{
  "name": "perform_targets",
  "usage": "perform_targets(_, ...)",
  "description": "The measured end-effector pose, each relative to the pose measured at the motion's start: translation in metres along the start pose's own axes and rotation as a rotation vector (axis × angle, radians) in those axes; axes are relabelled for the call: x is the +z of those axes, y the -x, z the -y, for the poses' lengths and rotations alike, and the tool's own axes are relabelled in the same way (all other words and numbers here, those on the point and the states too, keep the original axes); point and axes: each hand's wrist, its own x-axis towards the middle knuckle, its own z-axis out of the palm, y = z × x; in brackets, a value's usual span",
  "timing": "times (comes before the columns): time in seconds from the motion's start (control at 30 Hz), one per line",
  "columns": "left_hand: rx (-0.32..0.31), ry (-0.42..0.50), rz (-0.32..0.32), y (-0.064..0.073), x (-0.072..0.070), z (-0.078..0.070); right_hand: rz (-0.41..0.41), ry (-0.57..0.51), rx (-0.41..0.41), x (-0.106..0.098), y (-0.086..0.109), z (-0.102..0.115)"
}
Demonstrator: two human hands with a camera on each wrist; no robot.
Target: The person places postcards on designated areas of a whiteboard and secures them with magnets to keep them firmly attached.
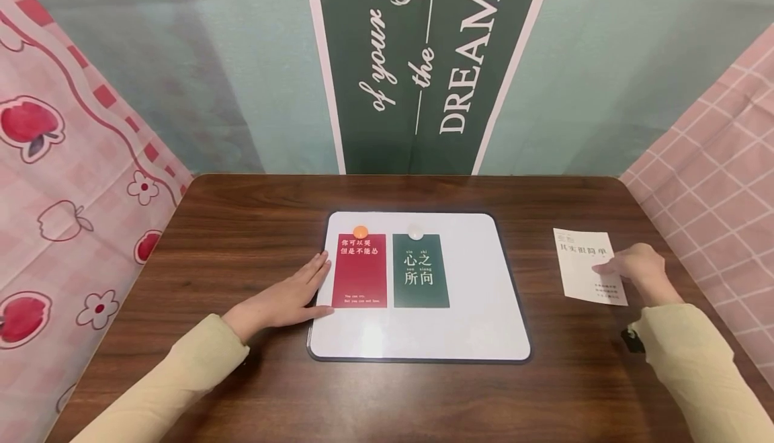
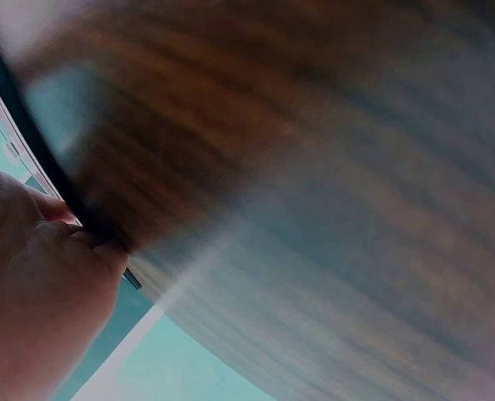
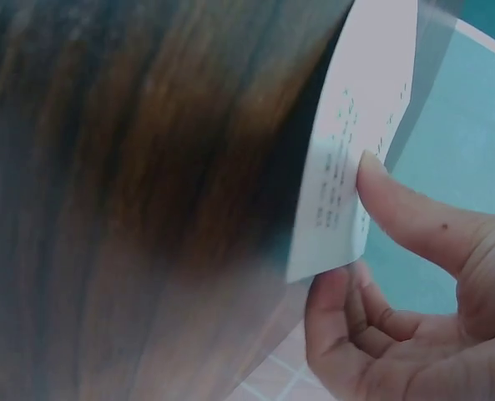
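A white board with a dark rim (image 1: 484, 325) lies flat on the table. On it are a red card (image 1: 361, 275) under an orange round magnet (image 1: 360, 232) and, beside that, a green card (image 1: 421, 288) under a white round magnet (image 1: 415, 232). My left hand (image 1: 287, 298) rests at the board's left edge, fingers extended and thumb spread. To the right of the board, my right hand (image 1: 641, 269) pinches a white printed card (image 1: 583, 268) by its right edge. In the right wrist view, the thumb presses the printed face of the card (image 3: 339, 167); fingers are behind it.
The brown wooden table (image 1: 242, 228) extends around the board. A small dark object (image 1: 633, 340) shows by the right sleeve. Behind the table hangs a green curtain (image 1: 242, 60) with lettering; pink patterned cloths (image 1: 91, 194) flank both sides.
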Motion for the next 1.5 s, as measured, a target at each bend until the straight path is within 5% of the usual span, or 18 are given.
perform_targets(0.17, -0.006, -0.005, 0.002, 0.000, -0.001, -0.001, -0.083, -0.001, -0.062, -0.004, 0.001, -0.007)
perform_targets(0.73, -0.010, -0.007, 0.006, 0.000, -0.002, -0.002, -0.088, -0.099, -0.032, -0.017, 0.005, 0.000)
perform_targets(1.07, -0.010, 0.004, 0.008, 0.000, -0.001, -0.002, -0.118, -0.060, -0.134, -0.019, 0.013, 0.010)
perform_targets(1.5, -0.019, 0.017, 0.011, -0.001, -0.004, -0.004, -0.126, -0.099, -0.170, -0.023, 0.019, 0.027)
